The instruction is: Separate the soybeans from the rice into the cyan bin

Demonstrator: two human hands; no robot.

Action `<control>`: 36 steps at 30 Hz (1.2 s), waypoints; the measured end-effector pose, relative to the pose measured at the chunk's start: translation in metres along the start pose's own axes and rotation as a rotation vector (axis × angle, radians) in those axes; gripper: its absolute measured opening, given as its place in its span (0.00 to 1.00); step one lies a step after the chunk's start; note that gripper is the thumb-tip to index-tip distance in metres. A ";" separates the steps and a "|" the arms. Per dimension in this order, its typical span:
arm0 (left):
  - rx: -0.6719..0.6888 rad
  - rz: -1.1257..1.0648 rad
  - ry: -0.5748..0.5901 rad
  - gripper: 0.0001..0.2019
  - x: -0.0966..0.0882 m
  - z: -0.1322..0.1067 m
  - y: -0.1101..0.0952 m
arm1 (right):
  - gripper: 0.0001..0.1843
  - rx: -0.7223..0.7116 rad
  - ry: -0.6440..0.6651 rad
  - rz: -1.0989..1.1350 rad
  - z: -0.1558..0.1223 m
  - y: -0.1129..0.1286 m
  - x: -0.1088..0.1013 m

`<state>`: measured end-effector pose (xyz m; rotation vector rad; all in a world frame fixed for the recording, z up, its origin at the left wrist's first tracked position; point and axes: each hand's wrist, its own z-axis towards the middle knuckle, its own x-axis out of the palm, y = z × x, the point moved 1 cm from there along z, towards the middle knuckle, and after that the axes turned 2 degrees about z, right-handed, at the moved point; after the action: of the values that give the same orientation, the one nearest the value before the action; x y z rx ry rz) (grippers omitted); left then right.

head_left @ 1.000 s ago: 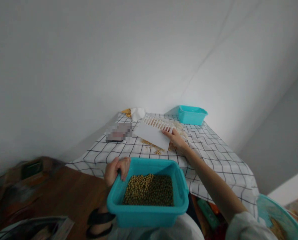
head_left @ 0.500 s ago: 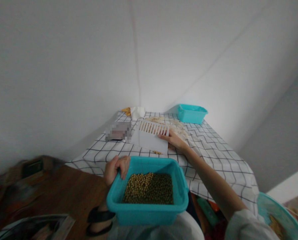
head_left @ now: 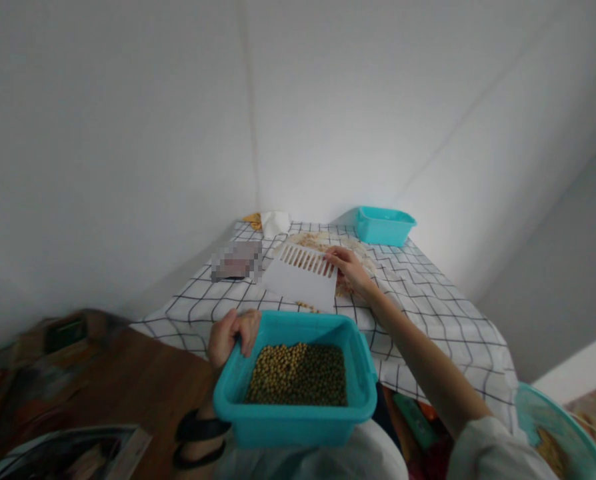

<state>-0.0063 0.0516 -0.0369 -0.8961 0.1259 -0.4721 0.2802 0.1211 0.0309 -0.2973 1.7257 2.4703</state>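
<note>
Half a second ago my right hand (head_left: 349, 267) was on the side edge of the white slotted board (head_left: 298, 283); now it has slid up to the far right corner, beside the last slots. The board has stayed almost in the same spot, at 12 o'clock from the blue-green tub (head_left: 298, 427), still tipped a bit, with a few loose beans (head_left: 308, 307) peeking out by its near edge. My left hand (head_left: 234, 337) and the tub have not moved. Any words on the blurry pinkish patch (head_left: 235, 261) at 11 o'clock are hidden by big squares, and the paper thing (head_left: 73, 457) low at 8 o'clock is too fuzzy to read. My right thumb and fingers pinch the board's corner; I can't tell how hard they squeeze. My left fingers are bent over the tub's rim at 10 o'clock, close together, holding on. Inside the tub sit lots of round beans (head_left: 278, 373) that look like soybeans, yellow on the left and darker on the right. The other blue-green tub (head_left: 384, 230) stands at 1 o'clock on the checked cloth (head_left: 428, 313), well apart from my right hand.
</note>
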 end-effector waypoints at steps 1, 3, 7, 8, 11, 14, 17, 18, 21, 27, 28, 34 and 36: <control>0.002 0.004 0.016 0.37 -0.002 0.000 0.001 | 0.12 0.007 -0.001 -0.005 0.001 0.000 0.000; 0.011 0.008 0.032 0.38 -0.005 0.000 0.002 | 0.11 0.014 0.007 -0.008 0.001 0.000 0.000; 0.025 0.015 0.070 0.38 -0.007 0.001 0.001 | 0.12 0.005 0.067 0.010 -0.003 0.000 0.002; 0.026 0.016 0.079 0.38 -0.007 0.001 0.001 | 0.13 0.003 0.093 0.018 -0.004 0.000 0.002; 0.033 0.013 0.082 0.38 -0.006 0.003 -0.001 | 0.17 0.010 0.178 0.045 -0.008 0.001 0.004; 0.049 0.001 0.045 0.38 -0.003 0.003 -0.001 | 0.22 0.020 0.226 0.073 -0.008 0.000 0.004; 0.055 -0.021 0.003 0.38 0.002 0.002 -0.002 | 0.24 0.024 0.244 0.102 -0.006 -0.002 0.003; 0.052 -0.027 -0.003 0.37 0.003 0.001 -0.003 | 0.24 0.025 0.248 0.112 -0.005 -0.003 0.002; 0.050 -0.044 -0.027 0.37 0.008 0.000 -0.004 | 0.22 0.031 0.255 0.135 -0.004 -0.007 0.001; 0.091 -0.083 -0.117 0.36 0.019 -0.001 -0.007 | 0.21 0.049 0.267 0.168 -0.004 -0.008 0.000; 0.096 -0.087 -0.120 0.36 0.020 -0.001 -0.007 | 0.22 0.049 0.267 0.174 -0.005 -0.008 0.000; 0.095 -0.087 -0.117 0.35 0.021 -0.001 -0.009 | 0.21 0.041 0.250 0.213 -0.007 -0.005 0.000; 0.095 -0.087 -0.122 0.35 0.021 -0.001 -0.009 | 0.20 0.038 0.240 0.226 -0.006 -0.006 0.000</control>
<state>0.0093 0.0367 -0.0285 -0.8373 -0.0468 -0.4987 0.2822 0.1172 0.0234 -0.4337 1.9994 2.6476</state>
